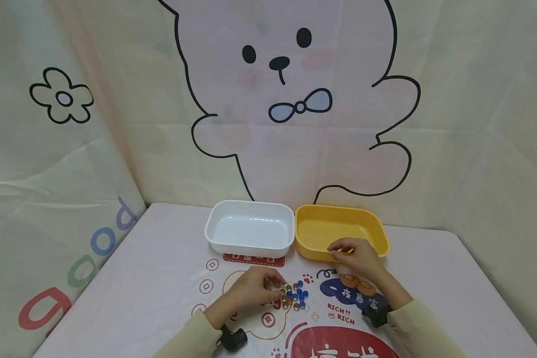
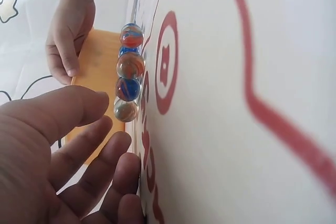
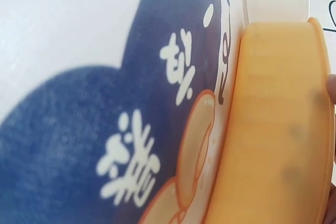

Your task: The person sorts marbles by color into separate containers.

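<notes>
In the head view, a cluster of glass marbles, blue and amber, lies on the printed tabletop. My left hand is just left of them. The left wrist view shows its thumb and loosely bent fingers apart, close to a marble, with nothing visible between them. Over the front part of the yellow tray is my right hand, its fingers bent loosely near the rim. No marble shows in it. At the right wrist view's edge, only bits of that hand appear, beyond the tray wall.
A white tray stands left of the yellow one, their sides nearly touching. The table cover bears red and blue printed drawings. Behind the table hangs a cloth backdrop with a cartoon bear.
</notes>
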Motion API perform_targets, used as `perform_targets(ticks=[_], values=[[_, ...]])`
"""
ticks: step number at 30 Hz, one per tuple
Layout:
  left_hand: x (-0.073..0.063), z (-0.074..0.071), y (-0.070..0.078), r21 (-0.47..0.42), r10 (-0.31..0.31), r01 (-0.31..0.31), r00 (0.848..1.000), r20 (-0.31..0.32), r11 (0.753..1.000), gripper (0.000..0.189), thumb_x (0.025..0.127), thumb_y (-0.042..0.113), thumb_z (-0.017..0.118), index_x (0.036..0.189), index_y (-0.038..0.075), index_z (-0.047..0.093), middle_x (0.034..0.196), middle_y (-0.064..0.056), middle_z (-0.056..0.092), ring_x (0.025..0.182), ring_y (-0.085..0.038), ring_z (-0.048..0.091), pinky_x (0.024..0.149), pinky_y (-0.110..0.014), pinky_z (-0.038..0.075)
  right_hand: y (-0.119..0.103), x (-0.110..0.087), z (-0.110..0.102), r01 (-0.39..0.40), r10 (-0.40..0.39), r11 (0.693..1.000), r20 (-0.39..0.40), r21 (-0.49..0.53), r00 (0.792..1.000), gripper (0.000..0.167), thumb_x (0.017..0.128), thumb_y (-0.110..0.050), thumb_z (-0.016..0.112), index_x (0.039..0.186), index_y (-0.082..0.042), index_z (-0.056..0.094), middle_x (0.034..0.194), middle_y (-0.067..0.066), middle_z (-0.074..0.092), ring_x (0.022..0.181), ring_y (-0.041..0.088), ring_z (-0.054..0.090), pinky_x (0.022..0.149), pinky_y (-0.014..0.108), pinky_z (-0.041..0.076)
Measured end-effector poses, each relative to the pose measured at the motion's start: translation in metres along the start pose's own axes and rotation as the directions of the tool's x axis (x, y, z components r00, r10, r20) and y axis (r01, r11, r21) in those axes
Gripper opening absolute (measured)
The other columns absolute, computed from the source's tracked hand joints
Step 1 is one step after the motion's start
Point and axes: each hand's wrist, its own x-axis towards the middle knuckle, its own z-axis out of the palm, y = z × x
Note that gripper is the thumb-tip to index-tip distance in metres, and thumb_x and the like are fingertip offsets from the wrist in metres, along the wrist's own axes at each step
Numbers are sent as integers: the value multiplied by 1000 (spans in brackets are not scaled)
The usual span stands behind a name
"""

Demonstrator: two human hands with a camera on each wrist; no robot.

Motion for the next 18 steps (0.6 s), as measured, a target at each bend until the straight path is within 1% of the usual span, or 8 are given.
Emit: perform_targets(ticks=[6, 12, 18], values=[[2, 0, 1, 44, -24, 24, 1000, -5, 999, 16, 77, 24, 77, 92, 26, 72, 79, 17, 63, 67, -5, 54, 59, -21, 45, 0, 1, 0, -33, 33, 999, 14, 20, 999, 11, 85, -28, 73, 95, -25, 75, 93, -7, 70, 82, 14, 58, 73, 20, 51], [1, 0, 5, 53, -41, 41, 999, -5, 998, 14, 77, 23, 77, 90, 25, 74, 77, 16, 63, 66, -6, 54, 57, -22, 45, 0, 0, 0, -62, 61, 998, 31, 18, 998, 12, 85, -31, 72, 96, -26, 75, 95, -6, 70, 82, 15, 58, 73, 21, 51], [2, 1, 6, 76, -56, 56, 998, -1, 996, 13, 76, 23, 77, 88, 26, 74, 75, 15, 62, 65, -7, 53, 56, -22, 43, -1, 0, -1, -71, 71, 997, 36, 21, 997, 12, 86, -31, 72, 96, -25, 75, 96, -5, 70, 83, 15, 58, 73, 21, 51]])
